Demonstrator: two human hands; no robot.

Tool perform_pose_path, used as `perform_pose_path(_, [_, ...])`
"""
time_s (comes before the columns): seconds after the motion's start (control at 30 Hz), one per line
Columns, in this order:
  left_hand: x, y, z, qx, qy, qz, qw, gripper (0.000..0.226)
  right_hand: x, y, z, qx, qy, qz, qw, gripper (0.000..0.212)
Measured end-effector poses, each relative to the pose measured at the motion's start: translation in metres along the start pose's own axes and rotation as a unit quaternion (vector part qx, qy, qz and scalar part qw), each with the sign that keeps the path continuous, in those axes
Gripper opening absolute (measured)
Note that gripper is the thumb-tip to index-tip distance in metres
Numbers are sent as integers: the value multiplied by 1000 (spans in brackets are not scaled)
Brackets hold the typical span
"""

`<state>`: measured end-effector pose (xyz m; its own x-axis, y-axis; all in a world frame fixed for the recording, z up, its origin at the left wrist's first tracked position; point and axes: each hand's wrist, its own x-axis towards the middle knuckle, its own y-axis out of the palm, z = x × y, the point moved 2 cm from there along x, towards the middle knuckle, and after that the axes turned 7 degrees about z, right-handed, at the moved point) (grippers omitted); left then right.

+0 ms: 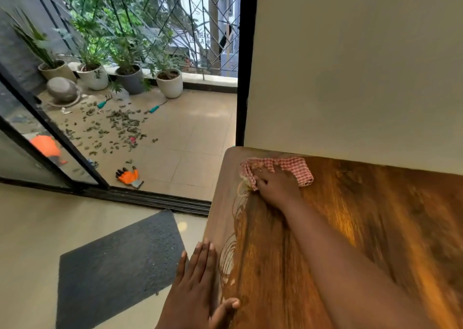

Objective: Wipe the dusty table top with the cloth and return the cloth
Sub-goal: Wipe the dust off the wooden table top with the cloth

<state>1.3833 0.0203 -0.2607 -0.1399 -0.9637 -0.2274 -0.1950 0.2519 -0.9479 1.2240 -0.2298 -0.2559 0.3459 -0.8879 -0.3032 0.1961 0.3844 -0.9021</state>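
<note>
A wooden table top (350, 216) fills the lower right, with pale dust streaks along its left side. A red-and-white checked cloth (294, 166) lies near the table's far left corner, against the wall. My right hand (275, 183) presses on the cloth, fingers spread over it, with the arm stretched across the table. My left hand (200, 281) lies flat with straight fingers against the table's left edge, its thumb on the top surface.
A cream wall (350, 65) backs the table. A dark doormat (120, 266) lies on the floor to the left, before a sliding door track. Beyond it, the balcony holds potted plants (169, 82), scattered dry leaves and an orange glove (129, 177).
</note>
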Motion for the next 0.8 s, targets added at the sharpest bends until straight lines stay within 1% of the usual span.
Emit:
perform_pose_path(0.07, [3, -5, 1, 15, -1, -31, 999, 97, -14, -4, -24, 7, -7, -30, 1000, 42])
perform_pose_path(0.1, [4, -7, 0, 30, -3, -48, 998, 95, -19, -10, -35, 7, 12, -49, 999, 41])
perform_pose_path(0.17, [4, -5, -1, 43, -8, -58, 997, 96, -15, -21, -47, -3, 68, -72, 995, 43])
perform_pose_path(0.27, [8, -1, 3, 80, -11, -86, 993, 72, 15, -34, -33, 24, 153, -86, 984, 50])
perform_pose_path(0.33, [9, 6, 7, 67, -19, -81, 994, 72, 34, -35, -18, 32, 189, -105, 976, 45])
perform_pose_path(0.4, [7, 7, 6, 61, -18, -78, 995, 71, 41, -31, -8, 32, 188, -121, 974, 38])
perform_pose_path(0.43, [7, 4, 5, 56, -16, -93, 994, 69, 39, -29, -8, 34, 169, -125, 977, 38])
perform_pose_path(0.5, [10, 0, 4, 49, 2, -128, 991, 71, 27, -30, -18, 24, 103, -116, 988, 40])
perform_pose_path(0.57, [10, -1, 2, 57, 26, -151, 987, 69, 12, -36, -46, -2, 66, -99, 993, 43])
perform_pose_path(0.63, [10, 1, 1, 64, 27, -147, 987, 63, 3, -41, -79, 4, 100, -110, 989, 44])
perform_pose_path(0.67, [10, 1, 1, 63, 18, -136, 989, 64, 1, -42, -89, 14, 122, -119, 985, 43])
perform_pose_path(0.73, [10, 1, 2, 65, -2, -109, 992, 75, 6, -38, -89, 28, 151, -129, 980, 43])
perform_pose_path(0.8, [12, 1, 2, 79, -1, -102, 992, 72, 15, -34, -69, 34, 187, -127, 974, 43])
